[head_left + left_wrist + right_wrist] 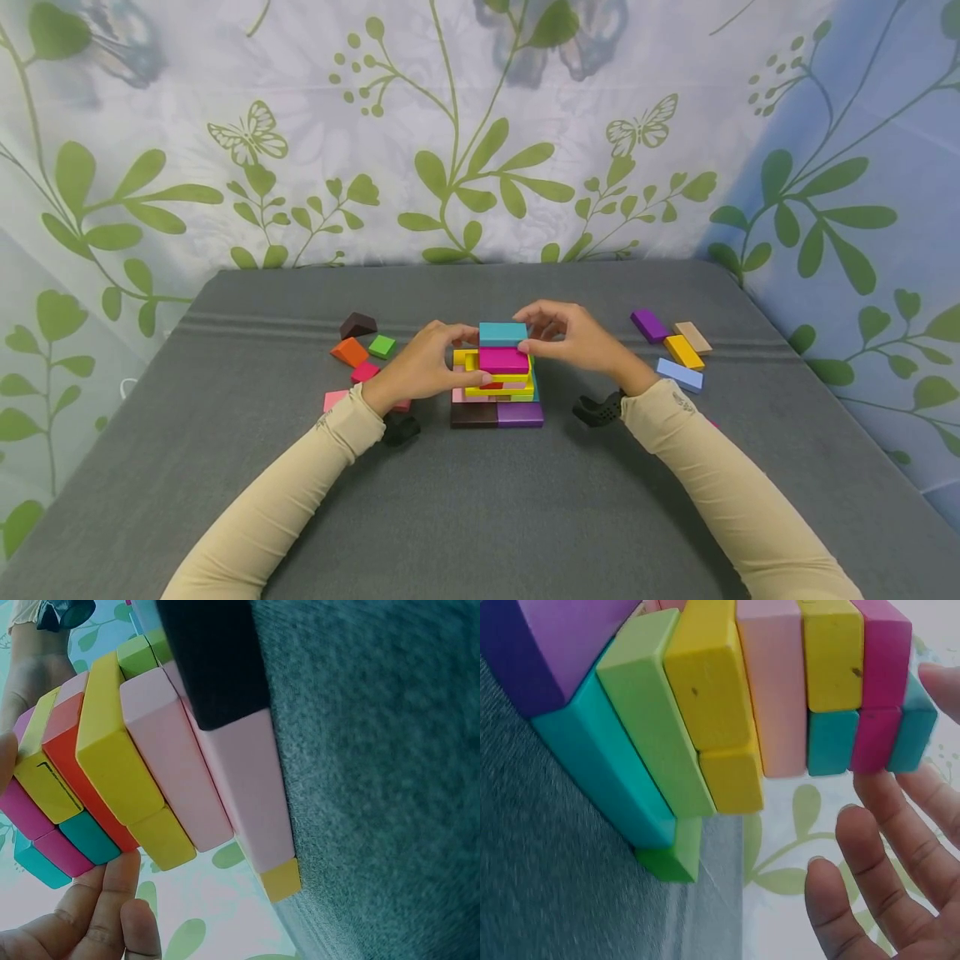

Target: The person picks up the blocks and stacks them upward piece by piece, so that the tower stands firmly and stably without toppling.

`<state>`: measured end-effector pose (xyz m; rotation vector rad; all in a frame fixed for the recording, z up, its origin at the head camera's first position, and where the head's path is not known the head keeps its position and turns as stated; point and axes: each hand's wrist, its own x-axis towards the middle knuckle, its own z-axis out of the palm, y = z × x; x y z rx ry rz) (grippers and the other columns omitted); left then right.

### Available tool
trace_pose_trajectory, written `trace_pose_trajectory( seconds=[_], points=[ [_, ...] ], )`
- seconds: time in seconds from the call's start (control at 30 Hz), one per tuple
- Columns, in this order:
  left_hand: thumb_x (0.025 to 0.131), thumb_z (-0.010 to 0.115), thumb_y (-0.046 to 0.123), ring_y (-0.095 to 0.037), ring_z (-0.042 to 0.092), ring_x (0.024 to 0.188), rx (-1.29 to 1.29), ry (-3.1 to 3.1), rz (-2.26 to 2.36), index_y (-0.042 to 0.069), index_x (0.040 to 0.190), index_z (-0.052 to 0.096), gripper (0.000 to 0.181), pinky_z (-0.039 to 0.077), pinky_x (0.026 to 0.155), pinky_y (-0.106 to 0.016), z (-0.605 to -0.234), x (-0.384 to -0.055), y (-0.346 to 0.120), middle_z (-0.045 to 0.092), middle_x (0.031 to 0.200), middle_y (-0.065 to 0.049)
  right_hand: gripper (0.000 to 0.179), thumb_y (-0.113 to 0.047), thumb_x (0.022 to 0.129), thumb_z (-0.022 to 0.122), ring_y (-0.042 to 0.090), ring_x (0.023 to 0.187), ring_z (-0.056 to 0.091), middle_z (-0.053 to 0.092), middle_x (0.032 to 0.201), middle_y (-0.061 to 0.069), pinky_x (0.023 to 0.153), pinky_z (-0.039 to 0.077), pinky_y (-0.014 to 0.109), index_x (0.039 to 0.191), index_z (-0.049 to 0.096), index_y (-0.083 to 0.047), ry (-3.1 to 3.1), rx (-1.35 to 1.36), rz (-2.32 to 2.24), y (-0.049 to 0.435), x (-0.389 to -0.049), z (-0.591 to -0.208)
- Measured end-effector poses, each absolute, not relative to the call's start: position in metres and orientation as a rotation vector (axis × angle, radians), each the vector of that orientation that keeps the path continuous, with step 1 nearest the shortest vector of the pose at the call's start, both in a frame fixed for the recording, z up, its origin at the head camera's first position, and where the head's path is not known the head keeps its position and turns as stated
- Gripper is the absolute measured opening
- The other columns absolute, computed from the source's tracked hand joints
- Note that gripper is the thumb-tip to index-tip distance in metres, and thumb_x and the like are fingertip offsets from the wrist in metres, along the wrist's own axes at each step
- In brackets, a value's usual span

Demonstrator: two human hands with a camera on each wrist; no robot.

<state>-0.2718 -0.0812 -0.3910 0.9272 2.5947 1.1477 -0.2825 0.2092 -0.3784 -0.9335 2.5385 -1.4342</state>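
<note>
Multicoloured tower of wooden-looking blocks [504, 362]: centre of frame, on grey cloth-covered table [487, 508]. Left of centre: orange wedge-shaped block [349, 352] and green rectangular block [382, 347], loose, presumably kept within reach. Left hand [420, 358]: half-curled, thumb in front, fingertips behind, lightly gripping the tower, probably to steady it. Right hand [573, 335]: similarly half-curled, pinching its top layers, likely squaring them. Farther right: purple rectangular block [649, 326], also loose.
</note>
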Motion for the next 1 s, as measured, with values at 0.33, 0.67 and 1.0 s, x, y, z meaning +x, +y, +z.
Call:
trace_pose_trajectory(
  seconds=[0.33, 0.67, 1.0],
  points=[
    [0.093, 0.087, 0.032, -0.035, 0.052, 0.127, 0.92, 2.601, 1.14, -0.002, 0.149, 0.06, 0.071, 0.05, 0.103, -0.052, -0.39, -0.27, -0.082, 0.068, 0.139, -0.015, 0.03, -0.005, 0.104, 0.07, 0.024, 0.1, 0.068, 0.073, 0.119, 0.02, 0.084, 0.056, 0.035, 0.134, 0.07, -0.001, 2.576, -0.866, -1.381, 0.251, -0.272, -0.377],
    [0.093, 0.087, 0.032, -0.037, 0.052, 0.126, 0.921, 2.607, 1.13, -0.001, 0.149, 0.06, 0.07, 0.05, 0.101, -0.052, -0.39, -0.27, -0.082, 0.067, 0.139, -0.014, 0.021, 0.001, 0.103, 0.07, 0.029, 0.101, 0.075, 0.078, 0.114, 0.004, 0.084, 0.06, 0.03, 0.123, 0.074, 0.002, 2.5, -0.889, -1.385, 0.292, -0.261, -0.383],
    [0.093, 0.087, 0.033, -0.033, 0.052, 0.124, 0.917, 2.617, 1.12, -0.001, 0.149, 0.061, 0.071, 0.051, 0.099, -0.05, -0.392, -0.271, -0.081, 0.067, 0.137, -0.014, 0.021, 0.007, 0.103, 0.065, 0.013, 0.11, 0.074, 0.077, 0.119, -0.007, 0.09, 0.058, 0.022, 0.123, 0.071, 0.007, 2.425, -0.919, -1.399, 0.331, -0.245, -0.384]
  ],
)
